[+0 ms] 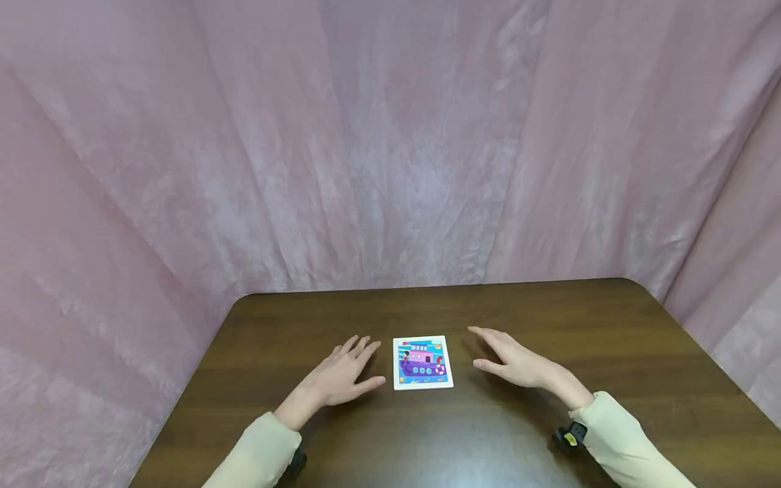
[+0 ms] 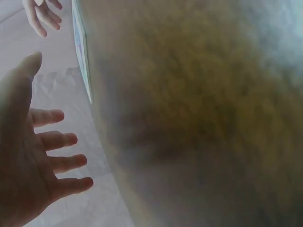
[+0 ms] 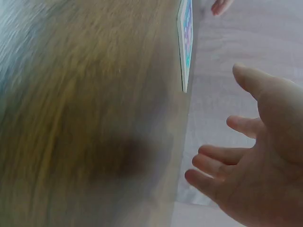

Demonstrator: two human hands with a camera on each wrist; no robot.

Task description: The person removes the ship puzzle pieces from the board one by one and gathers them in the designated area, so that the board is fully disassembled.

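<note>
A square, white-framed picture board [image 1: 424,387] lies flat on the table, showing a purple and pink boat on blue. To its left my left hand [image 1: 339,376] hovers with spread fingers, apart from the board and holding nothing. On the other side, my right hand [image 1: 518,359] is held over the table, thumb and fingers extended, also touching nothing. The left wrist view shows the left palm [image 2: 23,165] and the board edge-on [image 2: 83,52]. In the right wrist view the right palm [image 3: 270,170] faces the board [image 3: 185,42] across a gap.
The brown wooden table [image 1: 427,440] has rounded far corners. Pink curtains [image 1: 390,169] hang behind it and at both sides. A black wrist device [image 1: 570,437] sits at the right sleeve, and another dark one [image 1: 295,466] is partly hidden under the left sleeve.
</note>
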